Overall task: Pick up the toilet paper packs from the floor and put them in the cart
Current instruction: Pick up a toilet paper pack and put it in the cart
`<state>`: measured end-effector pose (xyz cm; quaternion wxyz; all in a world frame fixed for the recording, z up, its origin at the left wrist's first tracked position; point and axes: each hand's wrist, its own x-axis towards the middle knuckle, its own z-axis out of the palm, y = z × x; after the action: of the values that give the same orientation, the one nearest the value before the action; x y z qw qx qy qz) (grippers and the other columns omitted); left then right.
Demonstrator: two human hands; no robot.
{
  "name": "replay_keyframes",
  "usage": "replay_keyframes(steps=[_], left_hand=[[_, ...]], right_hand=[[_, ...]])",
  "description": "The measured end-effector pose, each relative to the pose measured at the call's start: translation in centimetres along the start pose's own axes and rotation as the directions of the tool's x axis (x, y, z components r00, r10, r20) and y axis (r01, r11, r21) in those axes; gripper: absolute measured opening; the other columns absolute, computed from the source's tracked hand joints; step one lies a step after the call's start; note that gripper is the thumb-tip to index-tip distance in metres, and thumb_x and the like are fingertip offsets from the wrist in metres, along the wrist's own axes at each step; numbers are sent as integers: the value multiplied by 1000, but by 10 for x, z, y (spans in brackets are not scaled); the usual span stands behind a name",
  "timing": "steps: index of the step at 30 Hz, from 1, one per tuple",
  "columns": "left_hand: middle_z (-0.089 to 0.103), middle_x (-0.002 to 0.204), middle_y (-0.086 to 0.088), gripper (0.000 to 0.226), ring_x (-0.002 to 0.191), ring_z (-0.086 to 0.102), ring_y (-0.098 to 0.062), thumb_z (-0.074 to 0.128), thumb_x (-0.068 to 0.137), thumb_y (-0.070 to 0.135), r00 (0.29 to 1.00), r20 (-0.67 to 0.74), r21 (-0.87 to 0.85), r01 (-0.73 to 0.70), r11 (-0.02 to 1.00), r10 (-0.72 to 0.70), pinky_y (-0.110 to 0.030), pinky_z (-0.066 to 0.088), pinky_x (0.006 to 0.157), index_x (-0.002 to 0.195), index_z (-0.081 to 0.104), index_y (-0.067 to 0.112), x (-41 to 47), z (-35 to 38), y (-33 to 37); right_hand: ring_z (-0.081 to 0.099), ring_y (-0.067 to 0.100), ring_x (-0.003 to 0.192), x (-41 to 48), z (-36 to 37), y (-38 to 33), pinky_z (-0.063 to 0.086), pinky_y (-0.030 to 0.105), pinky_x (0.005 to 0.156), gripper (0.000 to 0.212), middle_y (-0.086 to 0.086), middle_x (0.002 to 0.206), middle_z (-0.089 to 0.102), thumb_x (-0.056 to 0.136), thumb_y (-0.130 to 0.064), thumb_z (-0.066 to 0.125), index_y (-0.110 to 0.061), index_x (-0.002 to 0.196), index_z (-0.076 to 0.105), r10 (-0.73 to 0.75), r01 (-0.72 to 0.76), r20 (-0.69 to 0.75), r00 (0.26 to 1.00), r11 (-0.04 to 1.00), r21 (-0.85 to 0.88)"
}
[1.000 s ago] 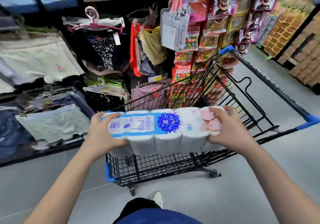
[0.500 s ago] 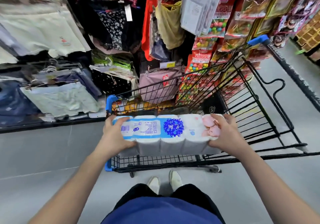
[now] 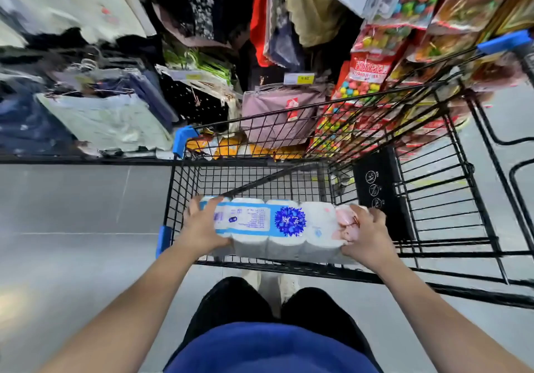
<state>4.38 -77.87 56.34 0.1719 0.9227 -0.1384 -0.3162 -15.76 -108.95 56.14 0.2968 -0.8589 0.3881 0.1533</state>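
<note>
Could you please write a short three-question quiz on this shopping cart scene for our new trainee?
1. True or false: the toilet paper pack is held by one hand only.
2. Which part of the cart is the pack inside? A) the main basket B) the lower rack C) it is outside the cart
3. Fill in: the cart's corner bumpers are coloured ____.

Key:
1. False: the left hand grips one end and the right hand the other.
2. A, just inside the near rim; whether it touches the basket floor cannot be told.
3. Blue.
</note>
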Motion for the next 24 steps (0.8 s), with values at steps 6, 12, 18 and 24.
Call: replay_keyframes(steps=[6, 12, 18, 24], left_hand=[[10, 156, -7, 108, 142, 24, -35, 89, 62, 36, 998, 4, 75, 62, 995, -62, -44, 29, 117, 152, 28, 35, 12, 22, -12], [2, 159, -3, 112, 144, 17, -34, 90, 63, 28, 993, 37, 83, 108, 991, -111, -47, 29, 119, 153, 24, 34, 29, 37, -31], [2, 159, -17, 110, 143, 16, -45, 82, 74, 30, 970, 136, 218, 168, 961, -201, -50, 24, 119, 157, 10, 27, 37, 54, -41], [2, 159, -14, 108, 144, 14, -44, 82, 76, 31, 952, 187, 225, 198, 954, -241, -55, 29, 117, 157, 10, 28, 42, 50, -43]], right_hand=[[56, 38, 115, 22, 32, 3, 51, 42, 100, 107, 13, 144, 27, 59, -22, 86, -27, 151, 34, 63, -59, 76, 995, 997, -52], [57, 37, 116, 43, 53, -2, 53, 44, 101, 111, 16, 143, 27, 60, -19, 91, -25, 153, 31, 121, -112, 174, 977, 992, -65], [43, 38, 138, 57, 70, 10, 35, 39, 115, 108, 19, 159, 16, 79, -23, 81, -24, 161, 11, 193, -133, 501, 844, 979, -152], [38, 35, 145, 59, 81, 9, 37, 40, 117, 118, 14, 167, 16, 77, -33, 81, -28, 161, -1, 185, -54, 545, 818, 967, -249]])
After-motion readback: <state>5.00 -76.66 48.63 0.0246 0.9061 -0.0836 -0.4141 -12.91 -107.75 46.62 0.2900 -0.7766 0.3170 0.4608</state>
